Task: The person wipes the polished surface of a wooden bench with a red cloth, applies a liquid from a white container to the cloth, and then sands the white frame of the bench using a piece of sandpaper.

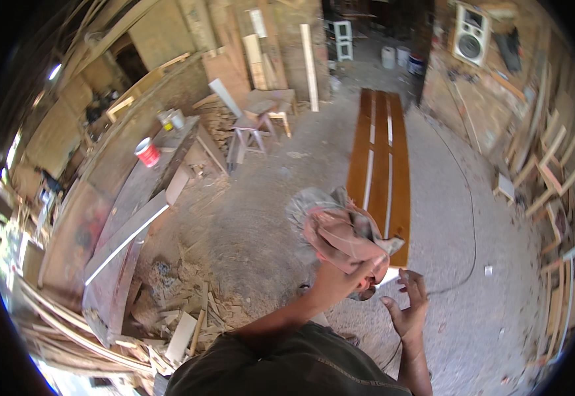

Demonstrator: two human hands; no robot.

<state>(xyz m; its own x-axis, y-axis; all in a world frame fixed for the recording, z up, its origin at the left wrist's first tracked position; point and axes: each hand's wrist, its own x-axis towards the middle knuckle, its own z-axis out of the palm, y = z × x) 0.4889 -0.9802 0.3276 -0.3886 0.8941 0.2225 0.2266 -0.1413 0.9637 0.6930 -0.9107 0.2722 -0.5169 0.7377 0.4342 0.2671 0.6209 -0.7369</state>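
Observation:
A crumpled pink and grey cloth (343, 231) hangs from my left hand (356, 277), whose fingers are closed on it. The cloth covers part of the hand and the near left corner of a long brown-stained slatted wooden panel (398, 178). Light gaps run lengthwise between the panel's boards. Just right of the cloth is my right hand (411, 307), empty, its thumb and fingers apart and curved. A small bright white patch (387, 277) shows between my hands; what it is I cannot tell.
At left stands a long wooden workbench (112, 224) with a red and white can (147, 152) on it. Wood scraps (188, 323) litter the floor beside it. A small stool (254, 132) stands farther back. A dark cable (473, 224) curves along the floor at right, near leaning wooden frames (551, 171).

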